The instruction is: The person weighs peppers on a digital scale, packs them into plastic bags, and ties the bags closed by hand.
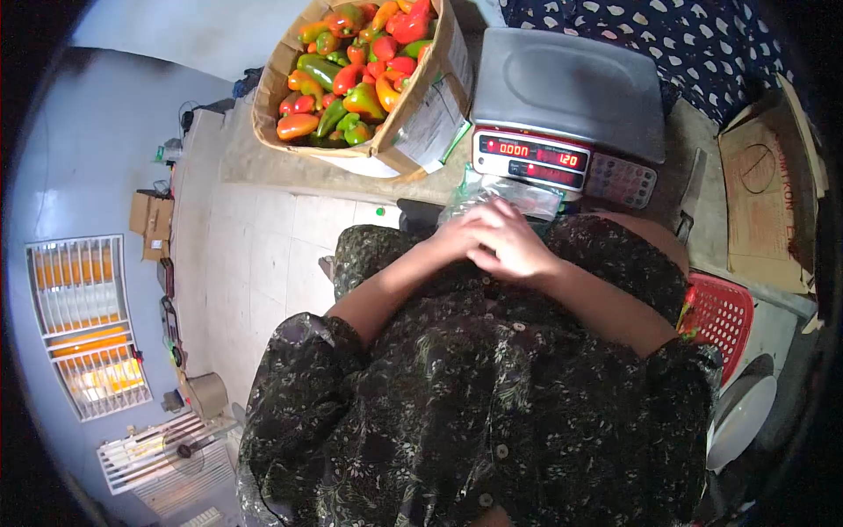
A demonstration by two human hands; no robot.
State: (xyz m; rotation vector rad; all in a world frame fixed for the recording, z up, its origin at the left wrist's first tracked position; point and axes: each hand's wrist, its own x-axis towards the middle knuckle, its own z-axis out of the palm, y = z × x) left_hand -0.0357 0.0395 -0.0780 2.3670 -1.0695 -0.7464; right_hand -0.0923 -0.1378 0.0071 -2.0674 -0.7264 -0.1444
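My left hand (460,234) and my right hand (520,248) are clasped together over my lap, fingers closed around each other. No object shows in either hand. Just beyond them lies a clear plastic bag (529,195) with green edging, partly hidden by my hands. A weighing scale (529,162) stands in front, its red digits lit. Its flat grey pan (571,88) carries nothing. To the left of the scale, a cardboard box (413,132) is filled with red, orange and green peppers (356,79).
An open cardboard carton (762,198) stands at the right. Below it are a red perforated basket (724,321) and a white bowl (745,422). Dark patterned cloth (694,44) hangs behind the scale. Tiled floor (263,255) and a barred window (88,325) show at the left.
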